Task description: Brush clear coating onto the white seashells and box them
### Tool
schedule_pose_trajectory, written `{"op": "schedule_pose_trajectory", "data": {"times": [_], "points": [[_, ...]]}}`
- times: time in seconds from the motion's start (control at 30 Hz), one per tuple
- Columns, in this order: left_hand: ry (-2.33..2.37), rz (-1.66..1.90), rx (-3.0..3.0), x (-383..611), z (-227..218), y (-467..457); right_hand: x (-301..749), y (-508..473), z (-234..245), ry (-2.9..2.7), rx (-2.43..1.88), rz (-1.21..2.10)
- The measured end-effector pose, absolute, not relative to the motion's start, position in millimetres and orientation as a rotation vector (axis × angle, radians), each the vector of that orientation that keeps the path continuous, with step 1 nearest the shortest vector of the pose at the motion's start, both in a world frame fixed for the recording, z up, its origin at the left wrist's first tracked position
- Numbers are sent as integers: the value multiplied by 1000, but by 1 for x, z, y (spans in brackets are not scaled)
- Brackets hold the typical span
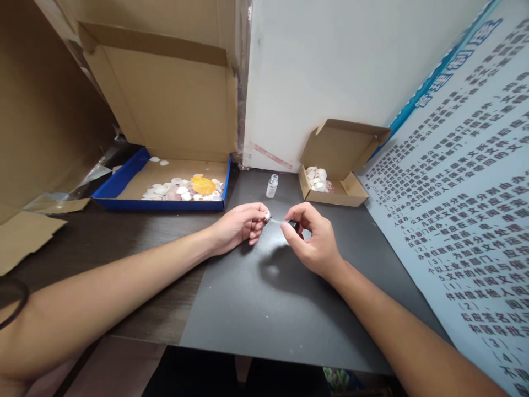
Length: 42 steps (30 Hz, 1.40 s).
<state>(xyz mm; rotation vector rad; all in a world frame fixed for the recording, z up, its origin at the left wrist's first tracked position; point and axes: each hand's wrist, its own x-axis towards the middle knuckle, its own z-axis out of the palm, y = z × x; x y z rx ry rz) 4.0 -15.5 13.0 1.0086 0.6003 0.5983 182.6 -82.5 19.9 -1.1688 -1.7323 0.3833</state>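
Note:
Over the grey mat, my left hand point(242, 227) is closed, pinching a small white shell point(267, 215) between thumb and fingertips. Facing it from the right, my right hand point(311, 237) grips a black cap point(293, 225) with a thin pale brush stem point(278, 221) pointing left toward the shell. The stem's tip is at or very near the shell; I cannot tell whether they touch. Just beyond both hands stands a small clear bottle point(271, 187) with whitish contents, upright and without a cap on it.
Back left, an open blue-sided cardboard box point(161, 204) holds many white shells and an orange one point(203, 185). A smaller open carton point(347, 199) with white shells point(317, 179) stands back right. A printed board point(467, 165) leans along the right side; a white panel point(314, 71) rises behind.

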Motion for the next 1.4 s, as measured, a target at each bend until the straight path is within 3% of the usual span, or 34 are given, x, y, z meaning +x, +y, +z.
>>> {"op": "schedule_pose_trajectory", "data": {"times": [1.4], "points": [[556, 633, 960, 3, 13, -15, 185, -80, 17, -1633, -1202, 350]]}}
